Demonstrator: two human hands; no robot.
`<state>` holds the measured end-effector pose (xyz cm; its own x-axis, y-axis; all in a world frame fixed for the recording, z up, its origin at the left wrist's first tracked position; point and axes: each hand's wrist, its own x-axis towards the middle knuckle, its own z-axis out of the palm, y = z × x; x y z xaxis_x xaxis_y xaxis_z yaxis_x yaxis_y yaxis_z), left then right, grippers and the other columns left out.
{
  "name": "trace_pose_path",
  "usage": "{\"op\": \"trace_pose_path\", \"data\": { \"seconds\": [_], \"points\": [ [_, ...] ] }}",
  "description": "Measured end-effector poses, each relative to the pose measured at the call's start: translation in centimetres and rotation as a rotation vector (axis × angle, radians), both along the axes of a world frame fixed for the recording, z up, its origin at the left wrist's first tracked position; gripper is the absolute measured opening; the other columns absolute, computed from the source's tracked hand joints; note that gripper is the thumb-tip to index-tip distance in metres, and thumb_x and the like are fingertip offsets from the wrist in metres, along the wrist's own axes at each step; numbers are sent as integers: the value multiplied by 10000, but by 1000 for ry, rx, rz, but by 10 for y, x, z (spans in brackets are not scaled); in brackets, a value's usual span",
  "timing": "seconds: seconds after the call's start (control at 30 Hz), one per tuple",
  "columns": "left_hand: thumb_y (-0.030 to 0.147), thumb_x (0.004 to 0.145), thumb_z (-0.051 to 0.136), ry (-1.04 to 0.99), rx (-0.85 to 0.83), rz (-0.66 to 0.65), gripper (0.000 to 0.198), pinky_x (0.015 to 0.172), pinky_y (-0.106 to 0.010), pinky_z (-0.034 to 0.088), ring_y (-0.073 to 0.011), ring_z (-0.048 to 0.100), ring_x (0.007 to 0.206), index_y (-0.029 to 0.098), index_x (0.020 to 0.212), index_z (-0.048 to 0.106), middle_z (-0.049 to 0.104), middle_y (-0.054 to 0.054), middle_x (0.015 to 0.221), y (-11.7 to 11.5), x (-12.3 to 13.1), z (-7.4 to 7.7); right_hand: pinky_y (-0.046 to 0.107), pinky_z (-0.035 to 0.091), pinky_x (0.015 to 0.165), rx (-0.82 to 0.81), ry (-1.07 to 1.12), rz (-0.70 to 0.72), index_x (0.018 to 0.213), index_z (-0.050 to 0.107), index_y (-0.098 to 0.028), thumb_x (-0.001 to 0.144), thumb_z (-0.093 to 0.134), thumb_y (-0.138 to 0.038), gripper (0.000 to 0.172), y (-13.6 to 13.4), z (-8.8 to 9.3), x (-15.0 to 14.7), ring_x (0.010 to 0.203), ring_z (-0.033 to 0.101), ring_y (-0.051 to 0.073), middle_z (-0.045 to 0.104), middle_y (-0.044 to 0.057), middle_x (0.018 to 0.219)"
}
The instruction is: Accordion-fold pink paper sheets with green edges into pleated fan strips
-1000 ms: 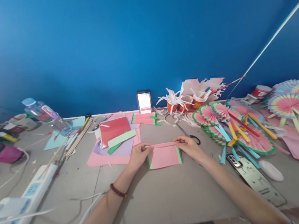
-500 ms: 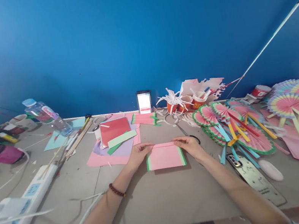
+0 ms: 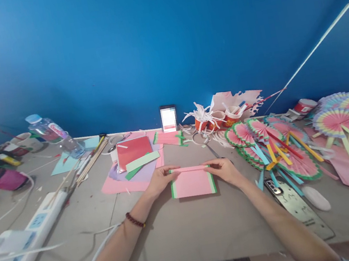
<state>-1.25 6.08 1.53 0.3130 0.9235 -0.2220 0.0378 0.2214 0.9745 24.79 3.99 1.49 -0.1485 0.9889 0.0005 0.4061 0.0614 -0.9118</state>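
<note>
So you had the pink rectangular paper sheet with green-striped side edges (image 3: 192,184) right in front of you over the grey tabletop (image 3: 199,234), with a narrow fold along its far edge. Your left hand (image 3: 162,181) was pinched closed on the far left corner, thumb against fingers, and your right hand (image 3: 224,171) had the same pinch on the far right one. Beyond your left, a pale green paper strip (image 3: 142,161) lay across a flat red square sheet (image 3: 134,148).
</note>
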Motion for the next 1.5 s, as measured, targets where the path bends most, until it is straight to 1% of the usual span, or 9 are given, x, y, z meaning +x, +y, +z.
{"op": "trace_pose_path", "data": {
  "seconds": [0.3,0.43,0.53,0.67,0.87,0.97,1.07,1.27,1.5],
  "points": [
    [426,616,741,24,39,10,432,542,-224,414,-123,560,566,115,912,695,658,-33,664,1,0,-6,300,481,705,85,-97,18,887,728,-236,759,595,-462,292,-1,6,-2,749,628,201,722,27,858],
    [341,661,693,50,198,13,271,583,-224,435,-128,578,627,131,831,681,670,-45,748,1,3,-13,273,467,661,116,-97,26,881,693,-206,789,565,-424,270,-1,1,-4,700,599,169,689,27,803],
    [278,716,628,116,324,-1,160,631,-225,454,-140,595,695,151,806,663,669,-44,785,-3,6,-9,275,467,684,193,-114,19,856,657,-199,807,536,-360,207,-2,2,-7,723,596,166,666,32,816],
    [256,796,570,301,604,46,112,694,-243,462,-147,590,757,183,811,654,662,-39,811,-9,9,1,293,469,722,399,-199,-1,808,631,-206,828,523,-301,145,-4,5,-12,763,582,171,631,42,815],
    [161,866,518,543,1283,197,157,732,-299,425,-150,553,802,226,928,646,659,-30,840,-14,5,4,343,452,798,830,-321,-92,830,637,-220,865,500,-184,145,-12,8,-17,839,560,182,609,43,810],
    [140,859,527,675,1449,243,145,742,-309,404,-148,550,799,219,919,631,658,-28,840,-14,5,2,348,439,819,919,-421,-90,843,640,-221,855,512,-136,153,-14,5,-18,881,557,187,629,44,839],
    [130,874,486,793,1448,136,140,736,-306,408,-148,557,790,186,849,612,651,-30,817,-10,6,-5,345,438,807,859,-496,-14,835,639,-204,851,512,-117,155,-11,-1,-17,876,558,188,641,46,841],
    [112,876,454,885,1254,-84,183,690,-291,446,-157,576,756,165,803,613,642,-37,789,-2,5,-27,320,453,762,527,-452,125,802,638,-197,840,543,-141,117,-2,-13,-14,814,591,180,663,31,817],
    [120,889,437,813,1100,-108,204,705,-279,479,-155,601,795,179,887,632,655,-44,841,1,4,-25,308,449,788,381,-344,82,822,650,-196,854,514,-206,140,6,-19,-10,835,609,181,678,41,855]
  ]
}}
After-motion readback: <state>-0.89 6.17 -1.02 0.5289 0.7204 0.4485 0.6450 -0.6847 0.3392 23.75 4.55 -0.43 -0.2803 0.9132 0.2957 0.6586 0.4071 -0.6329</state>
